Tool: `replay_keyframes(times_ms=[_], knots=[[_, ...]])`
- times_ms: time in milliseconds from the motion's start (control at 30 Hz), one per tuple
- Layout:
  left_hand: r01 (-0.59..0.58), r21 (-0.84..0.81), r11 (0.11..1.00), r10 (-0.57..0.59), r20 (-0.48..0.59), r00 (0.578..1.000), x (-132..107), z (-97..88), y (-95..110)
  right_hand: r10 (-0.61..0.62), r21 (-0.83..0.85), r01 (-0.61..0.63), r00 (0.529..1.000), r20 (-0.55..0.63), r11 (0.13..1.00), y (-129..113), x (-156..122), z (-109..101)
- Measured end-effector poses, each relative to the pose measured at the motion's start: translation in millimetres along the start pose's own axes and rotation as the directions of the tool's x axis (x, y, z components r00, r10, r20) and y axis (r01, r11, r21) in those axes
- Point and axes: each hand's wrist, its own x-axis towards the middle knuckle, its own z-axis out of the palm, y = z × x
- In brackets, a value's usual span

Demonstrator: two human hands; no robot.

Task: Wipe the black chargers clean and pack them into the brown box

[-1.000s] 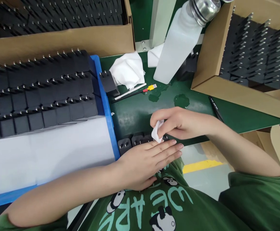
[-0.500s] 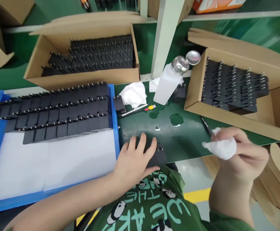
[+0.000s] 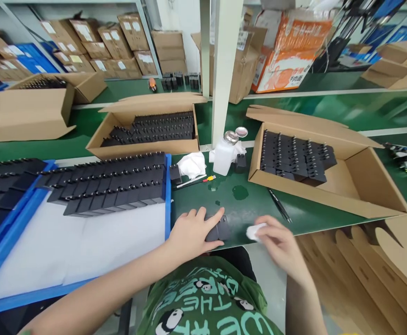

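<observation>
My left hand (image 3: 188,236) rests on the green bench near its front edge. Thumb and index finger reach around a couple of black power adapters (image 3: 221,229), partly hidden under the hand, with small metal pins showing on top. My right hand (image 3: 279,241) pinches a wad of white wiping cloth (image 3: 254,231) just right of those adapters, apart from them. Behind the hands stands a white pump bottle (image 3: 222,157) with its metal lid flipped up. Black tweezers (image 3: 279,204) lie beyond my right hand.
A blue-rimmed tray (image 3: 168,200) with rows of adapters lies left. Two open cartons hold more, one at back left (image 3: 144,150), one at right (image 3: 304,193). Crumpled white cloth (image 3: 192,165), a yellow-tipped cable (image 3: 210,178) and wet spots (image 3: 240,192) are on the bench. A white post (image 3: 224,70) rises behind.
The view has tilted up, showing shelves and boxes at the back. My right hand has come left with the cloth, closer to the adapters. My left hand remains on them.
</observation>
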Motion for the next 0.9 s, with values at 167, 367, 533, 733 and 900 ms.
replay_keyframes(times_ms=[167,367,533,733,900], knots=[[-0.035,-0.009,0.999,0.034,-0.042,0.999,4.8,3.2,-1.5,0.011,-0.102,0.002,0.992,0.125,0.995,3.2,16.9,44.9],[-0.026,-0.015,1.0,0.025,-0.068,0.997,0.8,-3.9,-7.1,-0.007,-0.042,0.011,0.995,0.101,0.999,-3.7,29.4,62.1],[0.128,0.017,0.992,-0.125,-0.134,0.983,-47.2,-24.9,-45.0,0.009,0.042,-0.011,0.999,0.05,0.999,-13.4,34.1,53.2],[0.476,0.134,0.869,-0.457,-0.149,0.877,-111.1,7.3,-101.7,0.096,0.085,-0.09,0.993,-0.074,0.992,-0.3,30.4,25.4],[0.486,0.111,0.867,-0.463,-0.183,0.867,-120.6,20.2,-110.6,0.125,0.09,-0.117,0.988,-0.089,0.989,2.2,22.4,12.5]])
